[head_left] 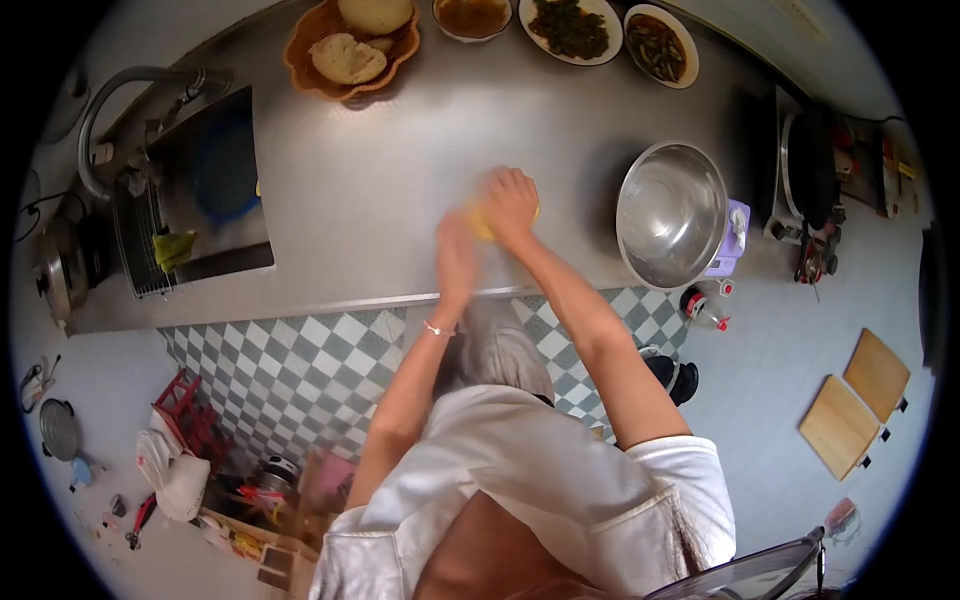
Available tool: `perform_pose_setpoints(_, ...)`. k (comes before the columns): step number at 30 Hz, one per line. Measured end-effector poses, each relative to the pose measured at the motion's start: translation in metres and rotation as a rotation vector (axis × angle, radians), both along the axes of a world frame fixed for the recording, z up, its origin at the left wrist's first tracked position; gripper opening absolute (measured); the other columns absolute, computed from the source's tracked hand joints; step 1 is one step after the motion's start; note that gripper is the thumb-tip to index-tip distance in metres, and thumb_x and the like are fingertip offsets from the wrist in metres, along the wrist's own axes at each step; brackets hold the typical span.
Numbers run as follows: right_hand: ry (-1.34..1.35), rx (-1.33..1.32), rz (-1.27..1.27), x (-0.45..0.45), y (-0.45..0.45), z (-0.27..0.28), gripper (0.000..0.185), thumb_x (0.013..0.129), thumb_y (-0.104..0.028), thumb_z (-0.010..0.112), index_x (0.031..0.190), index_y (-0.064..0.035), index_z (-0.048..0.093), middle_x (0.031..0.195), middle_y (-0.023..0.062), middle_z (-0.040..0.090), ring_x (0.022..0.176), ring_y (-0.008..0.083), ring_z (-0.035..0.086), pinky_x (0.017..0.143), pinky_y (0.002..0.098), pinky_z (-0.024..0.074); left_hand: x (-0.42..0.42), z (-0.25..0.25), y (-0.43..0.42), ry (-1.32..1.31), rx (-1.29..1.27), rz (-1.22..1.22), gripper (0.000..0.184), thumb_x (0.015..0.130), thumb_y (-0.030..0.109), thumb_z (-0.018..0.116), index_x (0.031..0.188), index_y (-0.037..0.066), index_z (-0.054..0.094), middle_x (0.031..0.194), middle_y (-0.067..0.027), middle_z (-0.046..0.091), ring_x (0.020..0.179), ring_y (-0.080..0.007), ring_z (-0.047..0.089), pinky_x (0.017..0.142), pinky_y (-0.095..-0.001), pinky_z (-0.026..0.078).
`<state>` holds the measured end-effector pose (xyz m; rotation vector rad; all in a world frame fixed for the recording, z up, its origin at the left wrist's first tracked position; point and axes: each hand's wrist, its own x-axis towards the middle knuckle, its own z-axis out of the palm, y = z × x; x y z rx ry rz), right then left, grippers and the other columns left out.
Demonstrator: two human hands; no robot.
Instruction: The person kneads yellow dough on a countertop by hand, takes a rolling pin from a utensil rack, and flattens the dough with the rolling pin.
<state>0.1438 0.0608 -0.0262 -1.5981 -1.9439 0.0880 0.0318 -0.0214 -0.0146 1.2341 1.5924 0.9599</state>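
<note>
My right hand (pixel 511 205) presses down on a small yellow thing (pixel 483 222) on the steel counter, fingers bent over its top. Only yellow edges show around the hand, so I cannot make out what kind of thing it is. Close beside it on the left, my left hand (pixel 456 252) reaches to the near side of the yellow thing. Motion blurs its fingers, and whether they grip is unclear. A thin bracelet (pixel 437 329) circles my left wrist.
Right of my hands stands a large steel bowl (pixel 672 216), beside a purple scale (pixel 733 240). Along the back are a basket (pixel 300 60) with pale bread or dough, a bowl (pixel 472 18) and two dishes of food. To the left is a sink (pixel 262 200) with a tap (pixel 90 140).
</note>
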Motion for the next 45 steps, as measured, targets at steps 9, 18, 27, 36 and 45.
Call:
perform_pose_setpoints(9,0.587,-0.923,-0.175,0.036,0.026,0.05,0.033,0.088,-0.033,0.056,0.072,-0.0052,0.062,0.08,0.0114,0.06,0.078,0.0291,0.057,0.071,0.0435,0.0426,0.026,0.016,-0.004,0.026,0.025,-0.127,0.049,0.088,-0.007,0.037,0.136,-0.002,0.04,0.14,-0.0198,0.04,0.132,-0.029,0.037,0.11,-0.0348,0.027)
perform_pose_setpoints(18,-0.031,-0.114,-0.118,0.037,0.008,0.003,0.011,0.081,-0.02,0.058,0.085,-0.0097,0.061,0.093,0.0063,0.057,0.088,0.0272,0.053,0.08,0.0396,0.0404,0.035,0.031,-0.003,-0.007,-0.019,-0.264,0.053,0.085,-0.009,0.034,0.137,-0.002,0.038,0.144,-0.0194,0.035,0.136,-0.0303,0.032,0.112,-0.0356,0.024)
perform_pose_setpoints(27,0.27,-0.376,0.195,0.029,0.056,0.01,0.024,0.085,-0.022,0.051,0.07,-0.0077,0.062,0.084,0.0089,0.059,0.086,0.0283,0.054,0.08,0.0411,0.041,0.042,0.003,-0.004,-0.1,-0.111,-0.085,0.047,0.09,-0.003,0.034,0.137,-0.005,0.036,0.145,-0.0206,0.033,0.136,-0.0294,0.031,0.112,-0.0337,0.023)
perform_pose_setpoints(36,0.253,-0.242,-0.136,0.08,-0.011,0.013,0.013,0.074,-0.013,0.058,0.083,-0.0074,0.065,0.09,0.0121,0.056,0.087,0.0326,0.05,0.08,0.0436,0.0405,0.073,0.019,-0.023,0.008,0.096,-0.447,0.045,0.086,-0.004,0.038,0.132,-0.006,0.042,0.14,-0.0229,0.039,0.131,-0.0359,0.037,0.11,-0.041,0.028)
perform_pose_setpoints(45,0.043,-0.178,-0.114,0.058,0.049,0.001,0.018,0.08,-0.016,0.053,0.091,-0.0089,0.065,0.099,0.0119,0.058,0.097,0.0299,0.053,0.088,0.0404,0.0394,0.017,0.032,-0.02,-0.087,-0.04,-0.087,0.041,0.086,-0.009,0.032,0.121,-0.002,0.054,0.14,-0.0176,0.043,0.13,-0.027,0.042,0.108,-0.0322,0.03)
